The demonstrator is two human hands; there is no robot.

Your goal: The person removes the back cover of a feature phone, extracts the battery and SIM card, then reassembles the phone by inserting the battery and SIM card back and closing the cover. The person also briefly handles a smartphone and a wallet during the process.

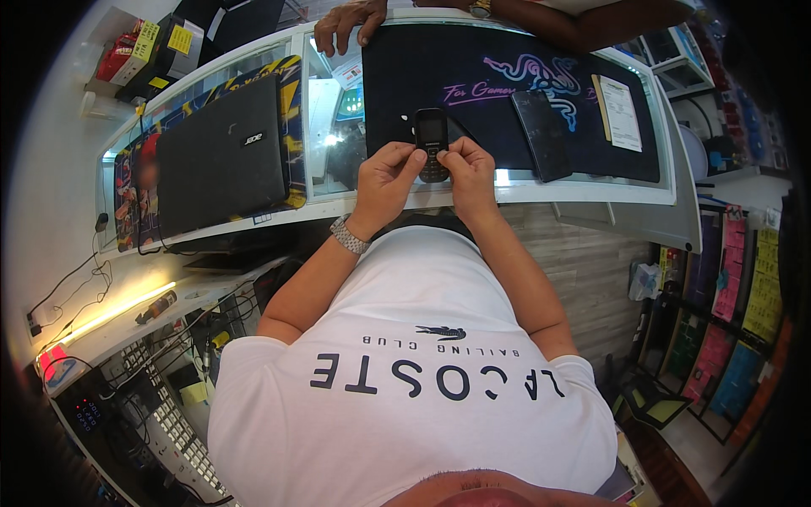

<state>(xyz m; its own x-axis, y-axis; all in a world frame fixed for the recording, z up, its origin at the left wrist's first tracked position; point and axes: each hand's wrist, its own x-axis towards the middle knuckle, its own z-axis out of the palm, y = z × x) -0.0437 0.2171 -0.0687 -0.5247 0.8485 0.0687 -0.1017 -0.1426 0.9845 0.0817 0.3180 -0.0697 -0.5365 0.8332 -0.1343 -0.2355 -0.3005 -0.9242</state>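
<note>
A small black keypad phone [432,131] is held upright between my two hands, over the near edge of a black desk mat [414,68]. My left hand [387,182] grips the phone's left side, its thumb by the keys. From the other side my right hand [470,173] grips it, with the thumb resting on the keypad. The fingers behind the phone are hidden. A dark pen-like stick [463,131] lies on the mat just beyond my right hand. Right of that, a dark flat tablet or large phone [541,135] lies at a slant.
A closed black laptop [221,156] sits on a patterned mat at the left of the glass-topped counter [317,203]. A notepad [619,112] lies at the right. Another person's hand [351,24] and forearm [583,29] rest along the far edge. Cables and a workbench [182,304] stand lower left.
</note>
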